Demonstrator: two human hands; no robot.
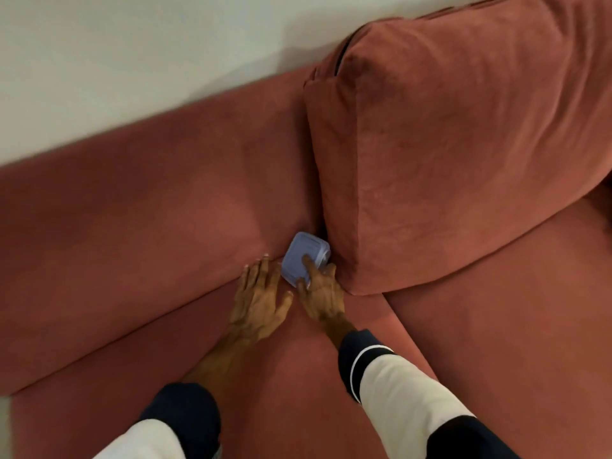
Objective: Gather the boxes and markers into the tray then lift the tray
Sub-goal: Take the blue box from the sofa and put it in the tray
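Fingers of the right hand [319,291] press on the lid of a small blue plastic box [302,256], grip partly wrapped around its near edge. Just beyond that grip, the box wedges between sofa backrest [165,193] and cushion [447,144]. Beside it, the left hand [260,301] lies flat and spread, holding nothing.

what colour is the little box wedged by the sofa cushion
Light blue, lavender-tinged; the box shows best in the head view, the right hand touching it.
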